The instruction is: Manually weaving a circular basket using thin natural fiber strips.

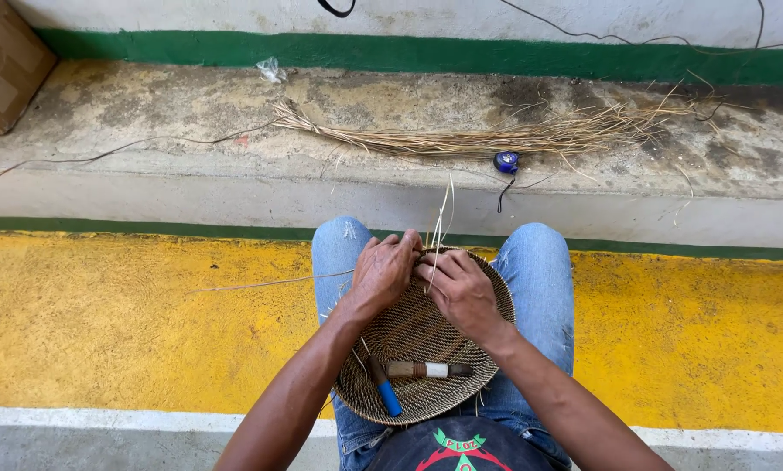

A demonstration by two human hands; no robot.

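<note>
Nearby, straw bundle [496, 135], blue spool [506, 161].

Under the fingers [400, 249], the woven basket [409, 336] looks rough and dry; just beyond, thin straw strands [444, 214] look matt.

Two tools [409, 375] lie in the lap-held basket [487, 349].

It was an outdoor spot used for craft work, at a painted concrete step [234, 187] below a wall [496, 17] with a green band. The floor [103, 323] was rough concrete painted yellow with a white edge. A bundle of dry straw [496, 135] lay on the step, with loose wires [103, 155] and a cardboard box [3, 65] nearby.
</note>
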